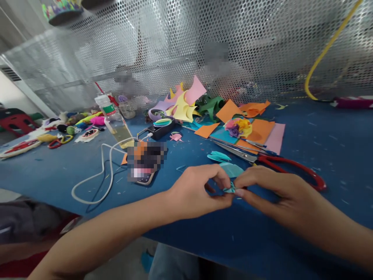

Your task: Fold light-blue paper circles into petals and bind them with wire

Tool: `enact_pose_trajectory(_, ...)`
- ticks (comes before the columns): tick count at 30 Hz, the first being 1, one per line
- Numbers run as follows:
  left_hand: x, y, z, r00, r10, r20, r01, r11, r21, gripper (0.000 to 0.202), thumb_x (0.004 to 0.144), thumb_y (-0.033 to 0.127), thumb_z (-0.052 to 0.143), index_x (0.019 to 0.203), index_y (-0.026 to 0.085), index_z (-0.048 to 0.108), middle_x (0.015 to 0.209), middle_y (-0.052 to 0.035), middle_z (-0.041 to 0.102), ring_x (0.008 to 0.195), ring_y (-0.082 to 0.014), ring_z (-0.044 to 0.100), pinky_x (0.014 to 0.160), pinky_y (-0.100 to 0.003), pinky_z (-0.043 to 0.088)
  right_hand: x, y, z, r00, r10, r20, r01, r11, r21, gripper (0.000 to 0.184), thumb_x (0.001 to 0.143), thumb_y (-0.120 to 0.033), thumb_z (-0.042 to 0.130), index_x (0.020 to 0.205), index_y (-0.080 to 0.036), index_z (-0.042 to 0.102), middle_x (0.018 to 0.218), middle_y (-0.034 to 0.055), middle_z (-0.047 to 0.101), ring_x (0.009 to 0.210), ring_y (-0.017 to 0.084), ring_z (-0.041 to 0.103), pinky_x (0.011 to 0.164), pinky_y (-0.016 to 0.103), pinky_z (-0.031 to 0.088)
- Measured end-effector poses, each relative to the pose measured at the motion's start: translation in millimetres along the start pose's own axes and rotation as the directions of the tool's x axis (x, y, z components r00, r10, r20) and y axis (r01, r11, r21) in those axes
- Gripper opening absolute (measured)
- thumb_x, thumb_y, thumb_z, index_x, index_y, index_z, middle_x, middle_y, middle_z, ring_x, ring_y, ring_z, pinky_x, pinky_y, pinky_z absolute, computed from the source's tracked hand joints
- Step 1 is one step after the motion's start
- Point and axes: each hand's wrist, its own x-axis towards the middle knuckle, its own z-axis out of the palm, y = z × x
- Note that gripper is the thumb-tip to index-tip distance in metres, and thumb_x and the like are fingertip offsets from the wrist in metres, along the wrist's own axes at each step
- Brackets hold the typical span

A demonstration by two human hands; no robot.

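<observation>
Between both hands is a small folded piece of teal paper (230,189), pinched just above the blue table. My left hand (201,192) grips its left side with thumb and fingertips closed. On the other side, my right hand (276,192) pinches it between thumb and forefinger. Just behind the fingers lie a round teal paper piece (231,170) and a small stack of teal paper petals (219,156). Scissors (294,165) with red handles rest beyond my right hand, blades pointing left.
A phone (145,179) lies left of my hands, with a white cable (90,202) looped beside it. Behind are a bottle (115,122), colored paper scraps (183,107), orange sheets (260,130) and a crumpled paper flower (237,127). A perforated metal screen (169,46) stands along the back.
</observation>
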Motion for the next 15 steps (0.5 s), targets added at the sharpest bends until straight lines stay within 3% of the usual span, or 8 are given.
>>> enact_pose_trajectory(5, 1.3, 2.1, 3.4, 0.993, -0.091, -0.075, 0.076, 0.979, -0.192, 0.019, 0.070, 0.016, 0.060, 0.083, 0.019, 0.047, 0.076, -0.0005, 0.058, 0.069, -0.0108, 0.058, 0.059, -0.020, 0.049, 1.8, -1.5, 1.9, 0.996, 0.071, -0.058, -0.069, 0.997, 0.030, 0.010, 0.080, -0.031, 0.055, 0.074, -0.025, 0.060, 0.067, -0.0014, 0.066, 0.059, 0.016, 0.063, 0.053, 0.025, 0.051)
enact_pose_trajectory(10, 3.9, 1.1, 0.1, 0.986, -0.138, -0.098, 0.107, 0.957, -0.271, 0.020, 0.073, 0.019, 0.062, 0.084, 0.018, 0.046, 0.074, -0.0015, 0.060, 0.068, -0.0109, 0.059, 0.057, -0.020, 0.047, 4.1, 2.0, 6.8, 0.983, 0.182, -0.029, -0.176, 0.974, 0.140, 0.011, 0.074, -0.033, 0.062, 0.079, -0.023, 0.063, 0.072, -0.0005, 0.069, 0.067, 0.019, 0.066, 0.059, 0.027, 0.055)
enact_pose_trajectory(15, 4.9, -1.0, 0.4, 0.987, -0.125, -0.097, 0.095, 0.959, -0.266, 0.022, 0.071, 0.016, 0.064, 0.085, 0.018, 0.047, 0.075, -0.0015, 0.061, 0.070, -0.0119, 0.061, 0.061, -0.022, 0.049, 2.3, 2.3, 7.4, 0.961, 0.276, -0.011, -0.268, 0.940, 0.211, 0.014, 0.077, -0.033, 0.059, 0.077, -0.020, 0.063, 0.068, 0.0002, 0.068, 0.064, 0.017, 0.065, 0.058, 0.026, 0.053)
